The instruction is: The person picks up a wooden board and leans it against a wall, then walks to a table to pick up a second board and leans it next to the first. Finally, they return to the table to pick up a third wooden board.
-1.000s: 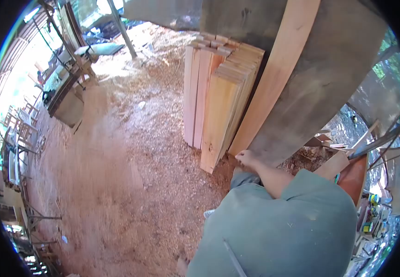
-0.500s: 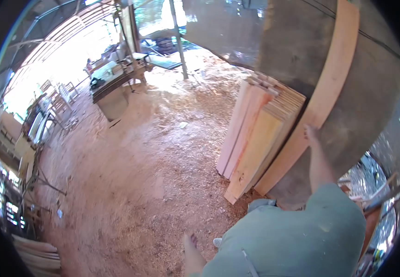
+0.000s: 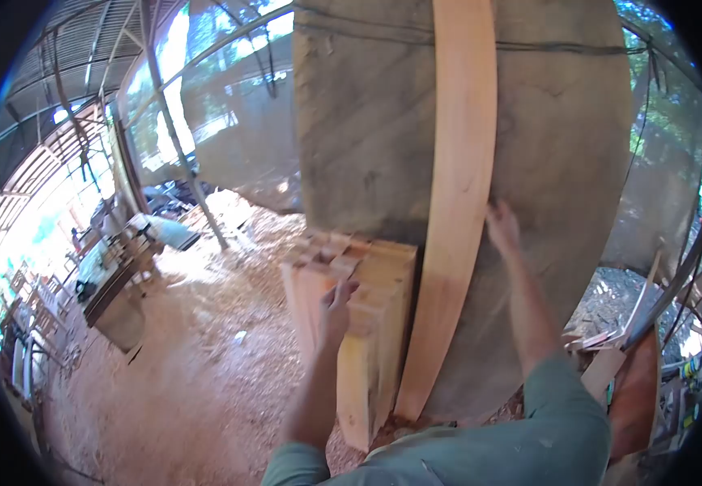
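My right hand (image 3: 503, 227) is loosely spread at the right edge of the long board (image 3: 458, 186), which stands just left of it against the brown sheet (image 3: 565, 162); whether it's touching the wood, I can't quite tell. My left hand (image 3: 338, 301) is half-curled around nothing, in front of the stacked boards (image 3: 385, 312). Handling something this tall well calls for both hands on opposite edges, one higher, with its foot kept planted and the stack unbumped

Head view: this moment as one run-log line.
right hand: at tall board edge, contact unclear; left hand: at plank stack, contact unclear; board: on end
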`<state>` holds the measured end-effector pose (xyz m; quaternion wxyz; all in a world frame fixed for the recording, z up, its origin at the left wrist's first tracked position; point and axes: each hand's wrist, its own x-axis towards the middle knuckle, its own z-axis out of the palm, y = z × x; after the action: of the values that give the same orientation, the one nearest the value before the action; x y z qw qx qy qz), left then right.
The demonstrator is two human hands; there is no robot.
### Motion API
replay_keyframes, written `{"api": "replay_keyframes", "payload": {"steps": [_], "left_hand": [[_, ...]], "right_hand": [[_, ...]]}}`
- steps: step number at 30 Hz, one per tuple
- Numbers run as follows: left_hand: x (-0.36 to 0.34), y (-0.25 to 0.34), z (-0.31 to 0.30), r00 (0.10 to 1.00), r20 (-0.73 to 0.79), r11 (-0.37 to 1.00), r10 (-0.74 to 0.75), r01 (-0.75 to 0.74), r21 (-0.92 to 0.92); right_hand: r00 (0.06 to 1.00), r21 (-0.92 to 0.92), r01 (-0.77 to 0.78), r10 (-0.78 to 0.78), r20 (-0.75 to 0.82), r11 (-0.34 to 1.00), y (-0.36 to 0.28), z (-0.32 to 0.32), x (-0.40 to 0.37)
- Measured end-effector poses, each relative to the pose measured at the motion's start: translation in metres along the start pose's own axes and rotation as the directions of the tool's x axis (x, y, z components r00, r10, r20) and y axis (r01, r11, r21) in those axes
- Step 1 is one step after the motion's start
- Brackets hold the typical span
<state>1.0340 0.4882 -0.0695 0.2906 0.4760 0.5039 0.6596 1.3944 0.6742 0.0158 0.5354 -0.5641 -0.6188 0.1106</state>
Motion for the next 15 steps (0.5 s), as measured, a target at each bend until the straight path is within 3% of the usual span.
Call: {"api": "replay_keyframes", "payload": {"steps": [2, 3, 5, 7, 8, 10, 15], "left_hand": [[0.058, -0.009, 0.073, 0.995, 0.082, 0.996, 0.063, -0.058, -0.064], [0.082, -0.008, 0.107, 0.992, 0.123, 1.000, 0.019, -0.017, -0.021], [0.131, -0.021, 0.160, 0.982, 0.191, 1.000, -0.001, 0.001, 0.004], [0.169, -0.043, 0.209, 0.979, 0.151, 0.990, -0.138, 0.130, 0.062], [0.163, -0.015, 0.217, 0.937, 0.229, 0.964, -0.263, 0.267, 0.017], [0.173, -0.038, 0.240, 0.942, 0.229, 0.969, -0.245, 0.244, 0.034], [0.159, -0.026, 0.239, 0.949, 0.268, 0.986, -0.165, 0.154, 0.063]], "right_hand": [[0.997, 0.040, 0.022, -0.025, 0.078, 0.999, 0.008, 0.018, 0.002], [0.992, 0.094, 0.049, -0.060, 0.114, 0.994, 0.011, 0.025, 0.000], [0.994, -0.027, 0.107, -0.107, -0.019, 0.994, 0.032, 0.044, -0.006], [0.928, -0.013, 0.312, -0.307, -0.212, 0.950, 0.054, 0.060, -0.009], [0.924, -0.036, 0.308, -0.308, -0.224, 0.951, 0.053, 0.060, -0.008], [0.962, 0.039, 0.207, -0.196, -0.191, 0.978, 0.045, 0.057, -0.013], [0.960, 0.041, 0.236, -0.226, -0.166, 0.971, 0.048, 0.057, -0.014]]}}
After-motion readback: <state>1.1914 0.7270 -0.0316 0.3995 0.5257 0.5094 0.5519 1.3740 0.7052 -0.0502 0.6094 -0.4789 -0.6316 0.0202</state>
